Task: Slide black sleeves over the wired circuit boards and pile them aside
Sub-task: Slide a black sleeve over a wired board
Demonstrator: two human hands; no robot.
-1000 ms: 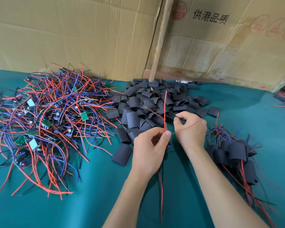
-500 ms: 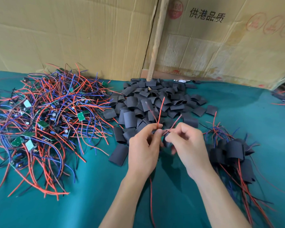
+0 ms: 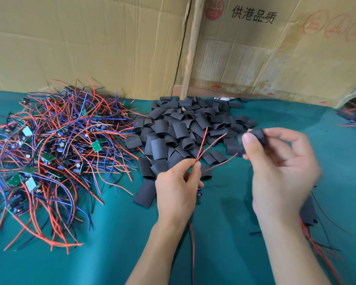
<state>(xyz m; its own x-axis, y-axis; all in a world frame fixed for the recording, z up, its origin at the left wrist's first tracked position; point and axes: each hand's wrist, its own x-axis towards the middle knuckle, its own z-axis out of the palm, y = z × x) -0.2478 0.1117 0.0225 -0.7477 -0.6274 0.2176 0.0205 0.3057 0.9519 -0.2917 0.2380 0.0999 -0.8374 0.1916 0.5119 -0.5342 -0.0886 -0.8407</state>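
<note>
On your far left, the pile of unsleeved boards point(image 3: 56, 153) lies tangled on the green table point(image 3: 111, 254), red and blue leads running every way with small green boards showing among them; that is your stock left to do, and it is large. Next comes the heap of black sleeves point(image 3: 185, 128), loose, flat or half-open, spread back to the cardboard point(image 3: 90, 44) that stands behind. No bin or tray shows anywhere; everything lies straight on the cloth, so nothing is contained. Your left hand point(image 3: 178, 188) has its thumb and forefinger pinched on the red leads point(image 3: 202, 145) of one board, their ends fanning upward; the board itself seems tucked under that hand, with only a blue corner peeping out. Your right hand point(image 3: 275, 167) pinches a single sleeve point(image 3: 256, 137) between thumb and fingers, raised, apart from the lead tips. You look to be at the threading step: gather the splayed ends together, squeeze the sleeve mouth open, and bring it over them. At your right the finished pile point(image 3: 308, 212) lies mostly hidden behind your forearm.
</note>
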